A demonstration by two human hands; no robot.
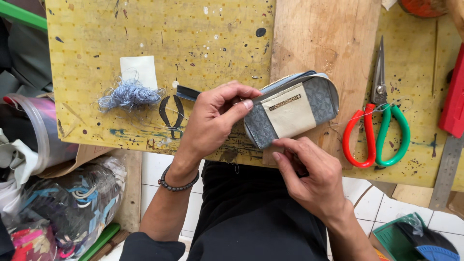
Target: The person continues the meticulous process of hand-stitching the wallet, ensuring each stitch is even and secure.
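A: Head view. What are the hands doing?

B: Left hand is gripping the left end of the pouch, thumb lying along its top edge, fingers clenched on it. Right hand is pinching the pouch's lower edge from below, thumb pressing on the grey panel.

A: Where is the pouch sitting?

B: It is being held at the near edge of the desk, tilted, right end higher. Grey patterned ends, cream panel in the middle, zipper showing along the top. It is lying over the bare wooden board that is crossing the yellow surface.

A: Anything else around?

B: Scissors are lying right of the pouch, apart from it, one red loop, one green, blades pointing away. A blue thread tangle is sitting left of the left hand, touching a pale paper square. A dark flat tool is poking out just behind the left hand. Steel ruler at far right edge, red object above it. Beaded bracelet is showing on the left wrist. Bags of scraps are lying on the floor at left.
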